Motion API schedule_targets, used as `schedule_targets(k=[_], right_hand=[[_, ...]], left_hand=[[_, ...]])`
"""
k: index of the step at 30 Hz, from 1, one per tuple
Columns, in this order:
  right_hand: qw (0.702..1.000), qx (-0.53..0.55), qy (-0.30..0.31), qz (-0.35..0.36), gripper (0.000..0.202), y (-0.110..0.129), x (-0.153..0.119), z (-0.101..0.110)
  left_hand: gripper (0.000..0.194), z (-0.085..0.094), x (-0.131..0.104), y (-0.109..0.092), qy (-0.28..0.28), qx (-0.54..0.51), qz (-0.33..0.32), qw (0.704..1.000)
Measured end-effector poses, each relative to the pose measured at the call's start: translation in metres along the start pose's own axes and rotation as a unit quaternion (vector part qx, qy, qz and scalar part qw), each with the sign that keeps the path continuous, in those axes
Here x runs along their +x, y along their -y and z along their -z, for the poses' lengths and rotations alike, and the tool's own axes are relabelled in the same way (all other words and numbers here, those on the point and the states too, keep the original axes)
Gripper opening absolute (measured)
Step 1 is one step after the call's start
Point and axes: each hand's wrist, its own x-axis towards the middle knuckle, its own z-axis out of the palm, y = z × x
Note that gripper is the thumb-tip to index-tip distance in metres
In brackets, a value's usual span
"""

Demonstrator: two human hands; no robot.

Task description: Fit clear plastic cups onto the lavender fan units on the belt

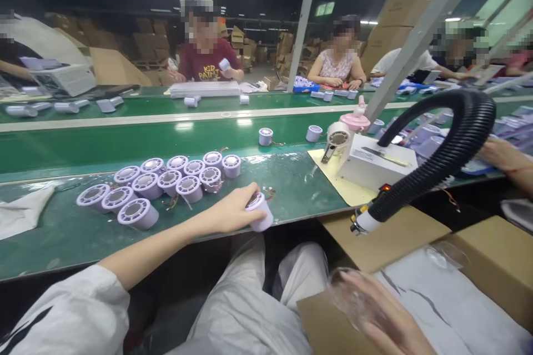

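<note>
Over the bench (296,191), the left hand (236,209) curls around a cylinder (263,221).

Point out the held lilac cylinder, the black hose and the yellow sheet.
Held lilac cylinder (262,223), head view: outer side.
Black hose (472,115), head view: upper bend.
Yellow sheet (352,193), head view: near corner.

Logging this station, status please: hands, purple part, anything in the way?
Left hand gripping purple part at table edge. Right hand holding clear plastic piece. Black hose nearby, touching neither.
</note>
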Motion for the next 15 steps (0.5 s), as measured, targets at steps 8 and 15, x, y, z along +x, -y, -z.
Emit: schedule_targets(k=[8, 15], right_hand=[[0.958, -0.254, -0.014, 0.134, 0.050, 0.069, 0.038, -0.031], [0.964, -0.252, 0.049, 0.066, 0.032, 0.061, 0.036, -0.032]], left_hand=[[0.028, -0.083, -0.006, -0.035, 0.322, -0.419, -0.057, 0.847], [0.029, -0.090, -0.011, -0.041, 0.334, -0.355, -0.111, 0.866]])
